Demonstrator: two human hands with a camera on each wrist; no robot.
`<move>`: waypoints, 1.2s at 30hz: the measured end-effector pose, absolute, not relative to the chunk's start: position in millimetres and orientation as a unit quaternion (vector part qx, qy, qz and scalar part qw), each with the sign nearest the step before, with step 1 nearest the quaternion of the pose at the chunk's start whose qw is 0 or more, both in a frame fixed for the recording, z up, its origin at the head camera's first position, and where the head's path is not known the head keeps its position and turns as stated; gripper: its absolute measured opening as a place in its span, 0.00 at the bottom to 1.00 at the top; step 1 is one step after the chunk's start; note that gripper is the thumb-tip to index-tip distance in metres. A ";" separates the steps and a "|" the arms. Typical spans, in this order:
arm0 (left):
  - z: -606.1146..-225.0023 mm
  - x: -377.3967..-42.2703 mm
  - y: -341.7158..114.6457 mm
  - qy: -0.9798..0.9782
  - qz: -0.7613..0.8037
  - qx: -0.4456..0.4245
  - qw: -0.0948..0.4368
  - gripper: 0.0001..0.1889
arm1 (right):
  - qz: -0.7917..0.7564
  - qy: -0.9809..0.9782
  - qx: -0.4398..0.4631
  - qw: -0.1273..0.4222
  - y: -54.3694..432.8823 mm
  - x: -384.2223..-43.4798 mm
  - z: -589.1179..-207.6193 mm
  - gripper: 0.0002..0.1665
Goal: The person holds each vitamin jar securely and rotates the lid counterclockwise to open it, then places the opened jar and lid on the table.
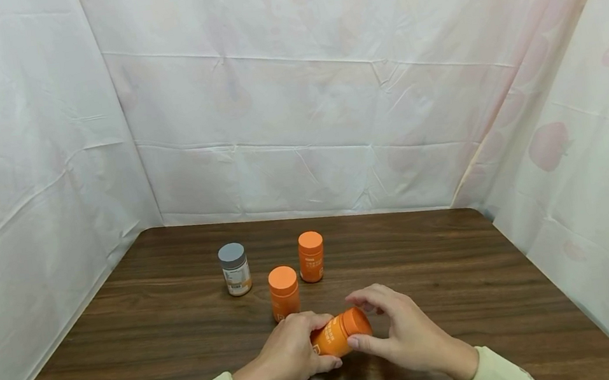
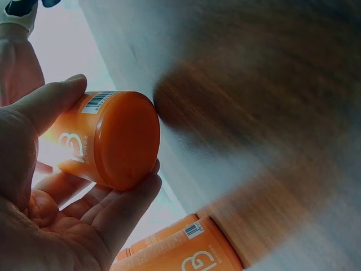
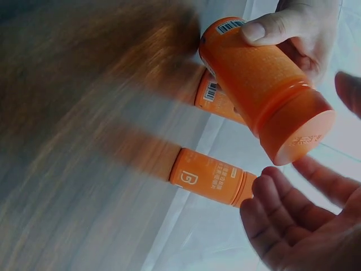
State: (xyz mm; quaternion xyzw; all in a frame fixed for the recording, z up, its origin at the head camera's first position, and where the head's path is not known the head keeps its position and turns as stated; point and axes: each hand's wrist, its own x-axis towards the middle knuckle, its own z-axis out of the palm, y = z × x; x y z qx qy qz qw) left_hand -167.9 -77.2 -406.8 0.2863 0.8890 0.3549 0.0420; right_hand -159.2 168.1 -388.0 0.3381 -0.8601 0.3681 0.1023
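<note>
My left hand (image 1: 291, 353) grips an orange bottle (image 1: 331, 338) round its body and holds it tilted, the ribbed-free orange cap (image 1: 356, 322) pointing right. In the left wrist view the flat base of the bottle (image 2: 130, 141) faces the camera, thumb on one side and fingers on the other. Around the cap, my right hand (image 1: 404, 331) has its thumb and fingers spread apart. The right wrist view shows its fingertips (image 3: 268, 180) close to the cap (image 3: 296, 127); whether one touches it I cannot tell.
Two more orange bottles stand on the brown wooden table (image 1: 145, 339): one bottle (image 1: 285, 295) just beyond my left hand, another bottle (image 1: 312, 259) farther back. To their left is a clear jar (image 1: 236, 276) with a grey lid. White sheeting (image 1: 295, 120) surrounds the table.
</note>
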 end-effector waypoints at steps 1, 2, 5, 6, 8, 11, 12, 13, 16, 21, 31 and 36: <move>-407.1 -168.0 -77.2 0.889 0.355 0.286 0.043 0.24 | 0.365 -0.865 0.329 0.103 167.9 -159.3 -388.6 0.28; -407.3 -168.1 -77.3 0.890 0.355 0.284 0.044 0.24 | 0.361 -0.870 0.320 0.102 167.6 -159.5 -389.0 0.27; -407.6 -168.4 -77.3 0.892 0.351 0.282 0.045 0.25 | 0.355 -0.880 0.298 0.101 166.7 -159.7 -389.6 0.26; -407.5 -168.5 -77.3 0.893 0.350 0.280 0.046 0.25 | 0.354 -0.883 0.291 0.100 166.4 -159.8 -389.7 0.26; -407.5 -168.6 -77.3 0.894 0.347 0.280 0.047 0.25 | 0.356 -0.887 0.279 0.094 166.0 -159.9 -389.7 0.24; -407.4 -168.6 -77.2 0.894 0.346 0.279 0.050 0.25 | 0.360 -0.890 0.267 0.085 165.3 -160.2 -389.3 0.22; -407.2 -168.5 -77.2 0.894 0.347 0.280 0.050 0.24 | 0.362 -0.890 0.264 0.082 165.2 -160.5 -389.2 0.21; -407.3 -168.5 -77.2 0.893 0.348 0.280 0.051 0.24 | 0.364 -0.890 0.262 0.079 165.1 -160.8 -389.0 0.19; -407.3 -168.4 -77.3 0.892 0.350 0.281 0.051 0.24 | 0.368 -0.889 0.263 0.073 164.9 -161.5 -388.4 0.17; -406.9 -168.2 -77.2 0.892 0.350 0.282 0.050 0.24 | 0.372 -0.883 0.278 0.071 165.6 -162.6 -386.9 0.15; -407.0 -168.0 -77.6 0.894 0.348 0.280 0.050 0.25 | 0.362 -0.864 0.338 0.091 168.8 -164.1 -385.5 0.18; -407.6 -168.2 -77.7 0.894 0.347 0.281 0.049 0.25 | 0.359 -0.852 0.367 0.105 170.2 -163.8 -384.7 0.21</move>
